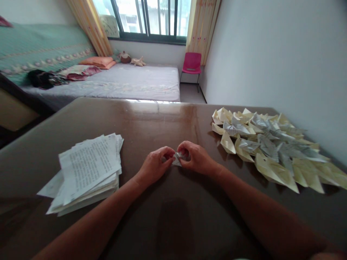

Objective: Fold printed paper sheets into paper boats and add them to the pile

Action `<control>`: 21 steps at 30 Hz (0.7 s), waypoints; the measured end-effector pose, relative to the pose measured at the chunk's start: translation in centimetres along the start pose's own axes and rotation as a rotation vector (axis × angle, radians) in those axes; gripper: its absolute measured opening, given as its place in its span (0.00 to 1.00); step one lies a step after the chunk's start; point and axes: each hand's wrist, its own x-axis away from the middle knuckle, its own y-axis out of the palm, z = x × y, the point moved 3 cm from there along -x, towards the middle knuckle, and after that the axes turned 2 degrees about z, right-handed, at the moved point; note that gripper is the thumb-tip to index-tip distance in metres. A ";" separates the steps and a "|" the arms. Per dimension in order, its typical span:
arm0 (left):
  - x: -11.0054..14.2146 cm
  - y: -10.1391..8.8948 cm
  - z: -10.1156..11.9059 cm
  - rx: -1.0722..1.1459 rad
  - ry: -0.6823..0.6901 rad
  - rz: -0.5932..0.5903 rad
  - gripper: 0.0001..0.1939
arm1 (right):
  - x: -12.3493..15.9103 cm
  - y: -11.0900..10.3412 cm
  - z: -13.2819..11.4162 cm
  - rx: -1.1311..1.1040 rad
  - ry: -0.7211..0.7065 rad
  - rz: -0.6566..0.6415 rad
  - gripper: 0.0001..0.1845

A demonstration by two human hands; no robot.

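Note:
Near the middle of the brown table (151, 124), a small piece of folded paper (176, 161) is pinched between my two hands. My left hand (157, 162) grips its left side with thumb and fingertips. On the other side, the thumb and fingers of my right hand (196, 157) close on the paper too. The fingers cover most of it, so its exact shape cannot be made out. Its lower edge is close to the tabletop; whether it touches is unclear.
A stack of printed sheets (88, 168) lies at the left, its edges uneven. Many folded paper boats (273, 169), cream and printed grey, crowd the right side by the wall. Past the table are a bed (151, 81) and a pink chair (192, 64) below a window.

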 end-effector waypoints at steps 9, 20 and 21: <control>0.1 -0.5 0.0 -0.140 0.116 0.149 0.08 | 0.0 -0.2 -0.1 -0.039 -0.012 0.057 0.05; -0.3 -1.2 -0.4 -0.099 0.040 0.228 0.07 | -0.6 -0.5 1.3 -0.329 0.067 0.148 0.08; -0.3 -1.2 -0.6 -0.064 0.022 0.249 0.07 | -0.7 -0.6 1.6 -0.383 0.083 0.172 0.08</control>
